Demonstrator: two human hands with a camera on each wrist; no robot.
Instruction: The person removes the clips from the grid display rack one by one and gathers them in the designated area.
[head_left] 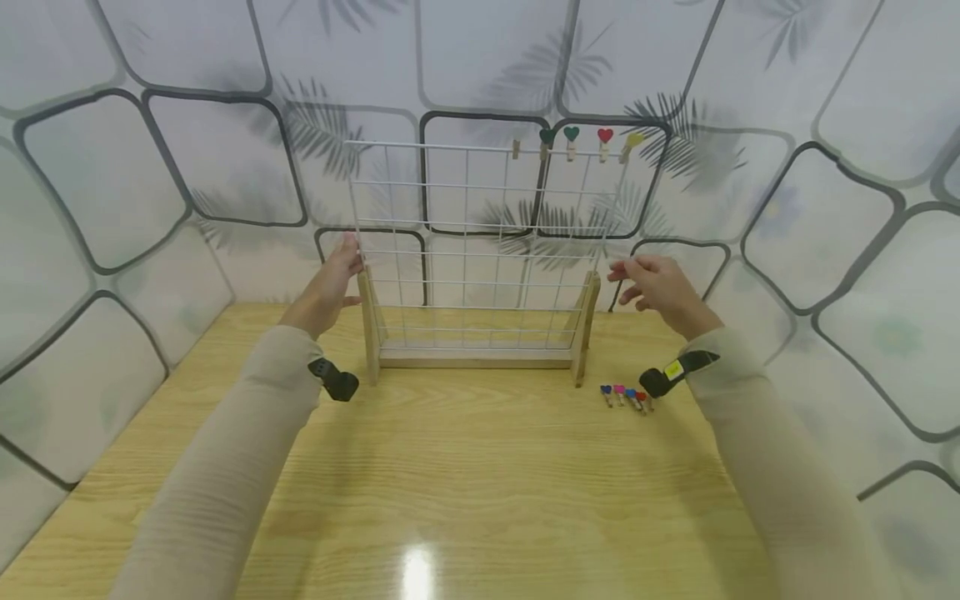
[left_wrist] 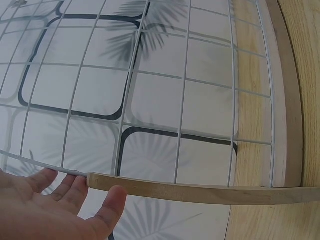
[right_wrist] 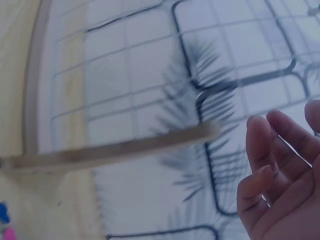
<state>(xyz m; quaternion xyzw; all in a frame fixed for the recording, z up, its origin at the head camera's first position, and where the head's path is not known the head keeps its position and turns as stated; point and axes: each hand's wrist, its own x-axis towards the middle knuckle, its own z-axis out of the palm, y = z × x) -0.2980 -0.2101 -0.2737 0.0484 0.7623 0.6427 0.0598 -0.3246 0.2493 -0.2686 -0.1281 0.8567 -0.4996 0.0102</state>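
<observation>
A white wire grid rack (head_left: 487, 225) stands upright on a wooden base (head_left: 480, 358) between two wooden side posts. My left hand (head_left: 330, 279) is at its left edge, fingertips touching the edge wire near the top of the left post (left_wrist: 200, 194); the thumb lies beside that post, and whether it touches cannot be told. My right hand (head_left: 660, 287) hovers right of the right post (head_left: 587, 325), apart from it, fingers loosely bent and holding nothing. Along the top wire's right part sit several small wooden clothespins, with green (head_left: 572, 134), red (head_left: 604, 135) and yellow (head_left: 634, 140) hearts.
More heart clothespins lie on the wooden table (head_left: 480, 467) right of the rack, including a pink one (head_left: 619, 390) and a red one (head_left: 641, 397). A patterned wall covering (head_left: 480, 58) rises close behind the rack and along both sides.
</observation>
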